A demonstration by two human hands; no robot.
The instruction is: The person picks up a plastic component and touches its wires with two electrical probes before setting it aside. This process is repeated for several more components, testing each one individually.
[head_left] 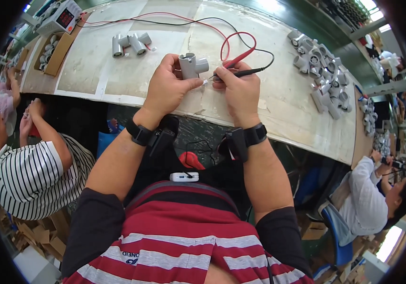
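My left hand (167, 85) is closed around a grey T-shaped plastic housing (189, 66), held upright over the table's near edge. Between its thumb and fingertips is a small white connector (206, 81). Close by on the right, my right hand (241, 87) pinches two test probes together, a red probe (240, 57) and a black probe (250, 72). Their tips point left at the connector; whether they touch it is too small to tell. Red and black leads run from the probes to a white meter box (60, 18) at the far left.
A few grey housings (137, 44) lie beyond my left hand. A large pile of grey parts (323, 71) covers the table's right side. An open cardboard box (54, 53) of parts stands at the left. People sit on both sides, one in a striped shirt (35, 170).
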